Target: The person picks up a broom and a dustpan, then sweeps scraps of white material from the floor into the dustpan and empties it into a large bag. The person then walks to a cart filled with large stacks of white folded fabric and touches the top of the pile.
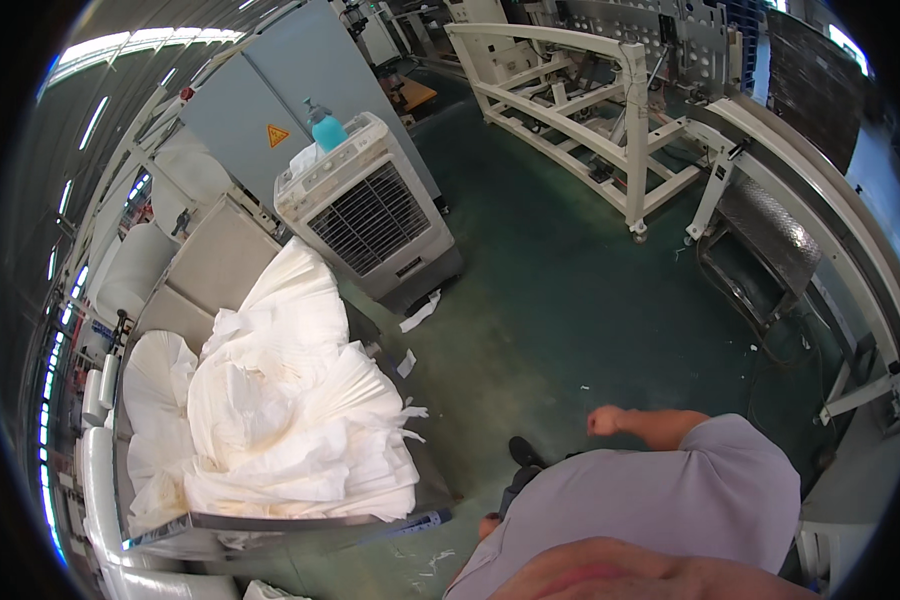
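Note:
My right hand [604,420] is in front of my body over the green floor, its fingers curled closed, with nothing showing in them. Of my left hand [489,524] only a small part shows beside my grey shirt; its fingers are hidden. To the left of both hands, a metal-walled bin [225,262] holds a big crumpled heap of white sheet material [270,400]. Neither hand touches it.
Beyond the bin stands a wheeled air cooler [370,220] with a blue bottle [326,128] on top. Behind it is a grey cabinet [270,80]. A cream metal frame [635,140] and a curved machine rail [810,170] stand right. White scraps [421,312] litter the floor.

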The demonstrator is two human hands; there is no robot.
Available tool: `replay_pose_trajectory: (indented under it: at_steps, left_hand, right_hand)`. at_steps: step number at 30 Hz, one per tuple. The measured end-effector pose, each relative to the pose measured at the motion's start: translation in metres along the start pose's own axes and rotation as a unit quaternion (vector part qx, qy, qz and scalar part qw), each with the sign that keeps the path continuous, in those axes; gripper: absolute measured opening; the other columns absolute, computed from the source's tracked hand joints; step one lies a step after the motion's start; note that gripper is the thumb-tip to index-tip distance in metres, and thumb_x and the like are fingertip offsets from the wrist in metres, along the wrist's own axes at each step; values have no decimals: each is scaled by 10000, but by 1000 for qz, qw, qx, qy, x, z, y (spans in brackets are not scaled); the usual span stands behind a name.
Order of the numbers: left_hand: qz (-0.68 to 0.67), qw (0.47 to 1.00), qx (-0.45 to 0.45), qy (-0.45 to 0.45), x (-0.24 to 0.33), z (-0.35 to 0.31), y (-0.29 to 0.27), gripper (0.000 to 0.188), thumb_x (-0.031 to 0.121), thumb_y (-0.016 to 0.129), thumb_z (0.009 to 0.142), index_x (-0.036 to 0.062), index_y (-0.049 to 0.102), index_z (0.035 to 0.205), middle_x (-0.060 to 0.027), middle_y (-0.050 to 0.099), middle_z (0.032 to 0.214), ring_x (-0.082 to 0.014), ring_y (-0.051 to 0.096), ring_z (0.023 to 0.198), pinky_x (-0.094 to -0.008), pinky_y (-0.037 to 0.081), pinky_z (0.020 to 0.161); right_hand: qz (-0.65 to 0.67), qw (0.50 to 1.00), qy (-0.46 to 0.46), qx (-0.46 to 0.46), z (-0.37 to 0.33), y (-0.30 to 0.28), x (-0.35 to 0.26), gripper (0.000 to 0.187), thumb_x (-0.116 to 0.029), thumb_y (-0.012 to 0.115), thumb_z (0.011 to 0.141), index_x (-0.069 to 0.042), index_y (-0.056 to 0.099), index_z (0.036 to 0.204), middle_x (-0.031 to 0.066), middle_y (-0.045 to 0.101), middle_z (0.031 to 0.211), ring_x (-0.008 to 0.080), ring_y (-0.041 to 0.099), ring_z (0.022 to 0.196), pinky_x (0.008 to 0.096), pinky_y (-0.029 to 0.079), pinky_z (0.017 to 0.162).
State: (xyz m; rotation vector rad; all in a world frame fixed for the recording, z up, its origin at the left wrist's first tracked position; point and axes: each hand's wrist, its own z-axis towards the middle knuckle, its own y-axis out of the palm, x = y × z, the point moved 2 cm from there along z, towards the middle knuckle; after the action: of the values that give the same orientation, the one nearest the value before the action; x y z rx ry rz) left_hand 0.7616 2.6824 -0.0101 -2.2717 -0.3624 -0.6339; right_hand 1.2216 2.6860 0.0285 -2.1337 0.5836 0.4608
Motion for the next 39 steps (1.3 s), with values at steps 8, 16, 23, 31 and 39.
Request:
replay_pose_trajectory:
  at_steps: [8,16,23,31,39]
  left_hand:
    - [191,964,-55,176,-16,142,-162,216,245,665,865,50,747,910,-121,747,869,-244,718,783,-389,554,720]
    - [-221,975,17,-29,16,246,-238,225,267,686,893,44,721,889,-65,697,738,-197,639,645,-369,520,627]
    - [-64,990,48,-118,8,250,-227,396,402,618,915,58,737,1072,-207,714,1104,-374,682,1038,-469,529,905]
    - [23,983,-20,-178,26,255,-263,405,395,616,913,55,726,1103,-216,699,1138,-376,665,1082,-459,519,928]
    - [-123,968,173,-137,109,388,-341,422,395,582,923,45,720,1114,-233,684,1152,-402,646,1084,-457,506,937]
  right_hand:
    - [36,988,139,50,64,-58,-32,333,-371,632,846,-164,744,1081,134,720,1105,347,674,1020,435,536,898]
    - [-93,981,164,-49,149,-127,-35,354,-353,567,844,-187,753,1095,130,710,1157,335,669,1070,445,535,923]
    - [-201,972,7,-120,291,-147,-10,345,-256,487,906,-120,734,1105,114,681,1230,339,661,1089,454,535,932]
    - [-291,948,-106,-80,490,-339,-44,288,-316,606,834,-144,766,1002,114,734,1065,303,692,998,394,547,891]
    - [39,998,16,54,562,-485,-101,169,-186,669,802,-93,754,915,113,748,907,253,717,873,364,557,798]
